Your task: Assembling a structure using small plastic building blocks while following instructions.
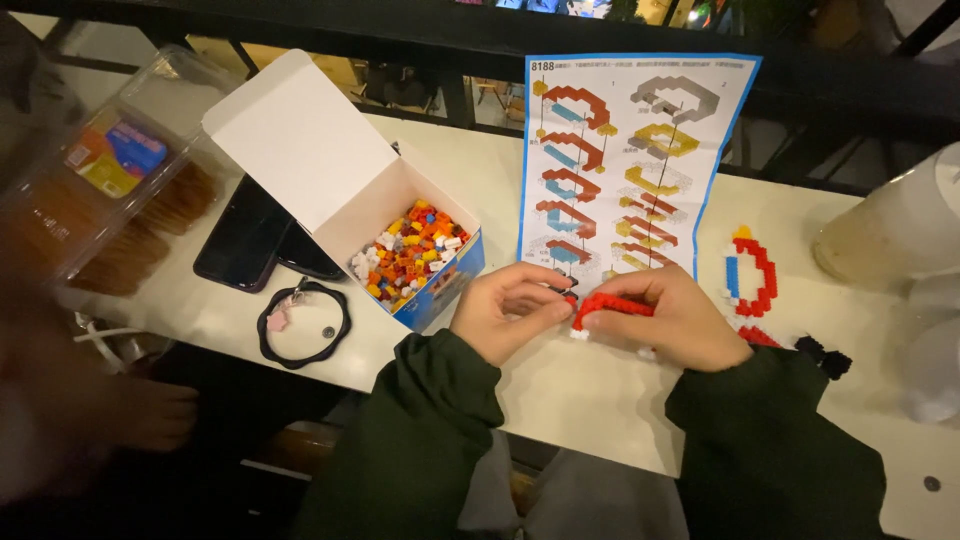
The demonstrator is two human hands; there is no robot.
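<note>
1. Both hands are closed on the red brick piece [610, 306] at lower centre of the frame: the left hand [505, 312] pinches its left end and the right hand [668, 318] grips its right part, low over the desk [590, 400]. If the two hands press unevenly, the small assembly would likely snap apart or shed bricks.
2. A loosened brick could roll off the desk's near edge, just below the hands, and be lost in the dark underneath.
3. The open box of loose bricks [415, 252] stands just beside the left sleeve; an elbow nudge could tip it and spill the pieces.
4. The instruction sheet [630, 150] is propped upright behind the hands; a knock could drop it onto the work.
5. The finished red-and-blue ring [750, 275], right of the hands, could be swept aside by the right wrist.
</note>
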